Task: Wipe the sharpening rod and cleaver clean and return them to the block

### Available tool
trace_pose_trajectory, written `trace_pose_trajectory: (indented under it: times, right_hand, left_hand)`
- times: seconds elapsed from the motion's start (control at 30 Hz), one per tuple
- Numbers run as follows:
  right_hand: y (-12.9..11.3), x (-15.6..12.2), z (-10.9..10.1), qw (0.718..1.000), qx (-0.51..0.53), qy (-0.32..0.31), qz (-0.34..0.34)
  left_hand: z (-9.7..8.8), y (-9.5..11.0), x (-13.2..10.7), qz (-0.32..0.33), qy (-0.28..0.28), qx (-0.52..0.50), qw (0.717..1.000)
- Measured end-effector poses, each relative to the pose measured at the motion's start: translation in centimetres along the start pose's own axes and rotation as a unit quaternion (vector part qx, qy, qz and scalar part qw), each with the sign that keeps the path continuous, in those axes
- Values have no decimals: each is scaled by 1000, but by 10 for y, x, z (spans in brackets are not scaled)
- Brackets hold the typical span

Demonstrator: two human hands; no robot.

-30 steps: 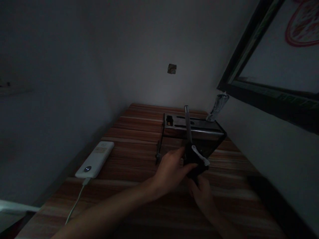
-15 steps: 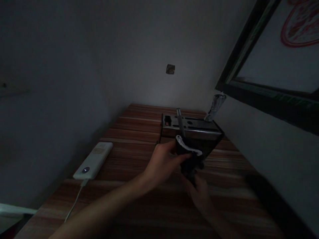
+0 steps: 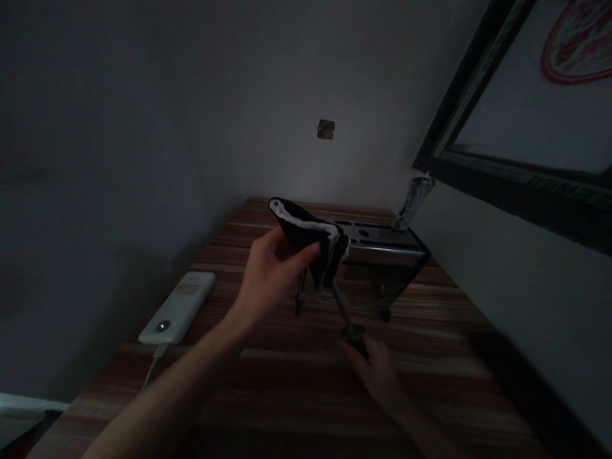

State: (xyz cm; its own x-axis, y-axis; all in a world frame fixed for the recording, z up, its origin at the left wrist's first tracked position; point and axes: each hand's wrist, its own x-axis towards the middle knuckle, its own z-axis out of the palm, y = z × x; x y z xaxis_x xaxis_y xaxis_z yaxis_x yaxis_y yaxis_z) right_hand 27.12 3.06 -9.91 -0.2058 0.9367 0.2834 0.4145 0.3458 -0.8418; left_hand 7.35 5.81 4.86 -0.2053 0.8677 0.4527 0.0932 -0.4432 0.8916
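Pale wall (image 3: 229,115) = bkgd behind the metal-topped stand (image 3: 392,240); striped wood-grain tabletop (image 3: 258,376) runs under & around it. Dark-framed panel (image 3: 516,108) w/ red print (image 3: 576,48) up to R of stand. Stand: slotted plate, dark legs. Dark strip (image 3: 521,389) nearer than stand, off to its R; blurred, can't tell what. L hand (image 3: 265,268) just L of stand, grip clamped on black white-edged piece (image 3: 306,233), thumb on near face; piece is held up tilted, overlapping stand's L end in view. White power bank (image 3: 179,306) lies well L of stand. R hand (image 3: 377,366) nearer than stand, grip closed round handle of metal rod (image 3: 342,305); shaft slants up L to piece's lower edge, can't tell if inside. Silvery wrapped bundle (image 3: 412,203) upright-ish at stand's far R end. Pale cable (image 3: 153,366) from bank's near end, also L of stand. Smallest: square brownish patch (image 3: 326,129) on wall above stand.
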Motion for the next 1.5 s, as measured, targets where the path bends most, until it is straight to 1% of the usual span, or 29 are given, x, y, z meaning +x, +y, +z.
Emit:
trace_pose_trajectory:
  times: [0.17,0.27,0.47,0.57,0.73,0.9,1.1,1.23,1.4,1.5]
  right_hand:
    - [0,-2,1,1000,9,-26,11]
    - [0,-2,1,1000,-1,-21,9]
    - [2,-2,-1,1000,-12,-13,-13]
    - [5,-2,-2,1000,5,-22,-6]
    - [7,-3,-3,1000,6,-31,0]
    - [4,-3,-3,1000,-4,-16,-1]
    - [5,-3,-3,1000,-11,-4,0]
    - [3,-3,-4,1000,6,-4,6]
    - [2,-2,-5,1000,18,9,-1]
    - [1,-2,-5,1000,27,11,4]
  left_hand:
    - [-10,1,5,18,30,-8,999]
    - [-12,2,5,15,36,9,999]
    - [-7,3,1,21,34,5,999]
    - [-4,3,-2,18,40,6,999]
    - [-2,2,-3,12,44,12,999]
    - [3,0,-6,0,25,13,1000]
    - [18,-6,-16,-19,-30,-9,999]
    - [25,-14,-21,-23,-59,-5,998]
    - [32,-29,-28,-28,-77,21,996]
    - [37,-36,-33,-34,-97,44,994]
